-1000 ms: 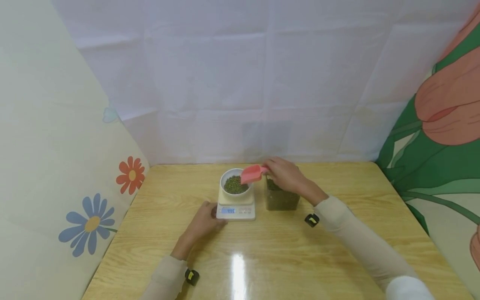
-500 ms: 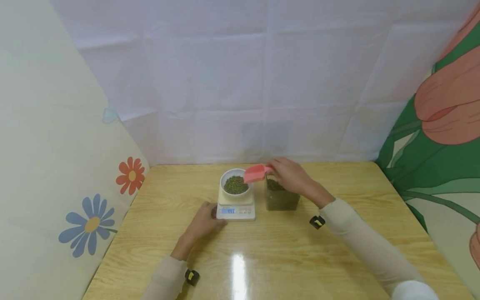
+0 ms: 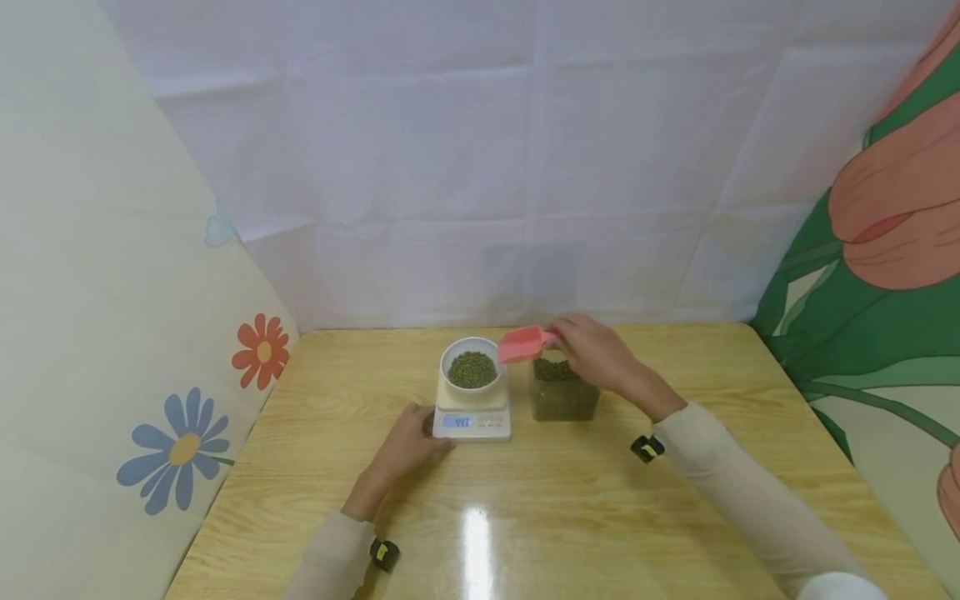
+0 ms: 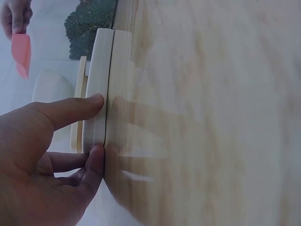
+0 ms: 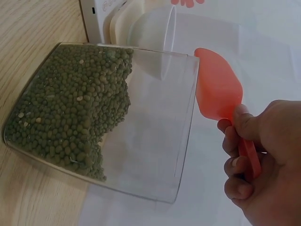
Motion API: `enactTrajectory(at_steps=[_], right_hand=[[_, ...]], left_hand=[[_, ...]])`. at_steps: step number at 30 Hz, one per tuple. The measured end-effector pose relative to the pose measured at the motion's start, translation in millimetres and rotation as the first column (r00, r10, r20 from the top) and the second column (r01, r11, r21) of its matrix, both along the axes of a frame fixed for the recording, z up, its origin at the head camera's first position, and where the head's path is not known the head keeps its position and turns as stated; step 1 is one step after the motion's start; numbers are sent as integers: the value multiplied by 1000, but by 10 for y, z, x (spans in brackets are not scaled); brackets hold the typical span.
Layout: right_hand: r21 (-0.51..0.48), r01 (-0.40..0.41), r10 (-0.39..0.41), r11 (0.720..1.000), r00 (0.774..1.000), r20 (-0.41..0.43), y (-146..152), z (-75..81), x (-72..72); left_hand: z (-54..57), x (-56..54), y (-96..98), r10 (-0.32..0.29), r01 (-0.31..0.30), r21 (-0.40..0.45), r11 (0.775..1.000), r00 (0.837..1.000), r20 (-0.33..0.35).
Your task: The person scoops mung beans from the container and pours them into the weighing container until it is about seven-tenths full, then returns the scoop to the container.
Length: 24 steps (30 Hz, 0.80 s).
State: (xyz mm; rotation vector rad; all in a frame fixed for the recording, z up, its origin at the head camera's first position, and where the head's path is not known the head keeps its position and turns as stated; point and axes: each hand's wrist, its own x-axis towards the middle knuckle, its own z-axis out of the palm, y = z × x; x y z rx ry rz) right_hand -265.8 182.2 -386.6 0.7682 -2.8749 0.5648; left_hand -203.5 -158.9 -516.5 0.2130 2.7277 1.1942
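Observation:
My right hand [image 3: 592, 354] grips the handle of a pink scoop [image 3: 522, 343], raised between a white bowl [image 3: 450, 379] and a clear square container [image 3: 566, 402]. In the right wrist view the scoop's blade [image 5: 217, 87] looks empty beside the container's rim. Green mung beans [image 5: 66, 106] fill part of that container. More mung beans [image 3: 472, 370] lie in the bowl, which sits on a white digital kitchen scale [image 3: 495, 427] with its display lit. My left hand [image 3: 408, 442] holds the scale's front left corner, thumb and fingers on its edge [image 4: 96, 122].
Everything stands on a wood-grain table [image 3: 570, 517] against a white cloth backdrop [image 3: 420, 167]. Flower-painted panels [image 3: 180, 317] flank it on both sides. The container stands just right of the scale.
My right hand has drawn the scoop rightward, from over the bowl's rim toward the container. My left hand and the scale have stayed in place.

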Motion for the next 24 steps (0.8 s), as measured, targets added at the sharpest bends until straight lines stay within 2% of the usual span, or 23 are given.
enactTrajectory(at_steps=[6,24], right_hand=[[-11,-13,13,1000,1000,-29,79,33,20],[-39,23,-24,999,999,-33,271,78,84]], left_hand=[[0,2,3,-1,1,-4,1000,1000,-1],[-7,5,7,11,-11,-2,1000,1000,0]])
